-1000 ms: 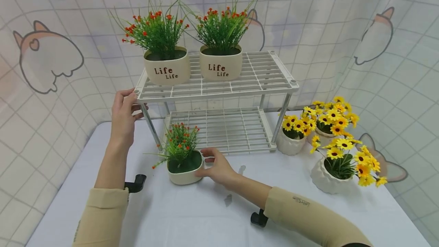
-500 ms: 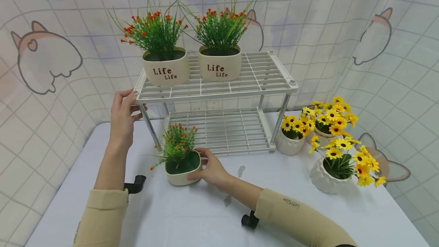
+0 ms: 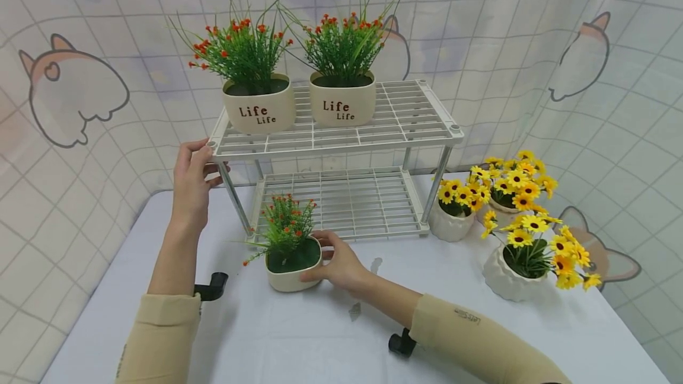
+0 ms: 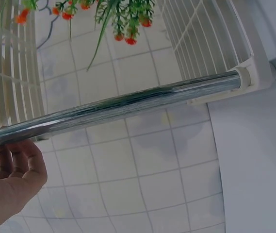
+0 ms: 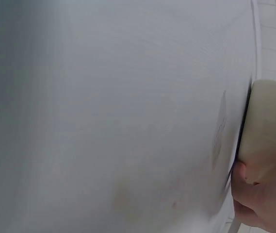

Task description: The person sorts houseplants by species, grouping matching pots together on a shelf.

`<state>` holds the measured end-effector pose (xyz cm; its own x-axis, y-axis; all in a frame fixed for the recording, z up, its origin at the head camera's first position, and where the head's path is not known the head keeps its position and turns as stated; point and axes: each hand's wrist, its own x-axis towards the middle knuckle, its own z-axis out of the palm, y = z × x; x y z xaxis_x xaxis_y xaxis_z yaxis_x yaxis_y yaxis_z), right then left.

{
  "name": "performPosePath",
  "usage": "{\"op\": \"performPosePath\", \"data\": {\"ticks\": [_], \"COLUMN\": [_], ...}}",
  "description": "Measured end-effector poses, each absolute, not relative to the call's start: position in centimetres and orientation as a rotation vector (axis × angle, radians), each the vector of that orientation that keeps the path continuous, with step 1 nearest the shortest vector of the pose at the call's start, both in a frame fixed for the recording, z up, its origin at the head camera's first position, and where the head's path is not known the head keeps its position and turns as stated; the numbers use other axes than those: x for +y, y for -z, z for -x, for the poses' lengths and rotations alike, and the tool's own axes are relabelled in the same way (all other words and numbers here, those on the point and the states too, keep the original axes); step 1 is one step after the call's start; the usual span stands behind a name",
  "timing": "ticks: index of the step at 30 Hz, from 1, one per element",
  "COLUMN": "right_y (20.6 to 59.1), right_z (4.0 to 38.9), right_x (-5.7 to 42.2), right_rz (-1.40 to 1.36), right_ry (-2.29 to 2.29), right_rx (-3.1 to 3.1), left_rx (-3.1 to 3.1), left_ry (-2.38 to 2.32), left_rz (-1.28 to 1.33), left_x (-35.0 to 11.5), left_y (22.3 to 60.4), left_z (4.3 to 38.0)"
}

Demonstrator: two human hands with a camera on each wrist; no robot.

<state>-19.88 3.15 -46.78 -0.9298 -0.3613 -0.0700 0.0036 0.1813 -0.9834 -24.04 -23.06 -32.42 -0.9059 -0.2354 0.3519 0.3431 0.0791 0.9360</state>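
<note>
A cream pot with an artificial red-flowered plant (image 3: 290, 282) is on the white table in front of the rack's left half. My right hand (image 3: 344, 265) grips its right side, thumb in front and fingers behind; in the right wrist view the fingers touch the pot (image 5: 268, 126). My left hand (image 3: 191, 179) holds the upper front-left corner of a white two-tier wire rack (image 3: 416, 135). The left wrist view has its fingers curled by the upper end of the metal post (image 4: 128, 104). Two matching "Life Life" pots, left (image 3: 259, 108) and right (image 3: 342, 102), stand on the top tier.
Right of the rack are white pots of yellow flowers, one by the post (image 3: 452, 227), another behind it (image 3: 500, 212), a third in front (image 3: 512, 280). A patterned curtain (image 3: 480, 46) hangs behind the table (image 3: 299, 342).
My right hand and the pot shift slightly left, then back right and a little nearer to me. My left hand stays at the rack corner.
</note>
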Motion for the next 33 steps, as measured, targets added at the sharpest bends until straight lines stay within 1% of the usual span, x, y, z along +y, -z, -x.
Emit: {"op": "performPosePath", "data": {"ticks": [6,17,22,33], "right_y": [46.0,43.8,42.0,36.9], "right_z": [19.5,17.7,17.1,15.9], "right_x": [5.3,9.8,12.1,16.8], "right_rz": [0.318,0.332,0.312,0.403], "right_ry": [1.748,1.752,1.744,1.741], "right_rx": [2.228,2.206,2.202,2.202], "left_rx": [-1.961,-2.003,-2.014,-2.061], "left_ry": [1.880,1.851,1.872,1.920], "left_rz": [0.109,0.096,0.096,0.102], "left_x": [-23.0,-23.3,-23.6,-23.7], "left_y": [32.3,32.2,32.1,31.7], "left_z": [24.0,23.5,23.6,23.5]}}
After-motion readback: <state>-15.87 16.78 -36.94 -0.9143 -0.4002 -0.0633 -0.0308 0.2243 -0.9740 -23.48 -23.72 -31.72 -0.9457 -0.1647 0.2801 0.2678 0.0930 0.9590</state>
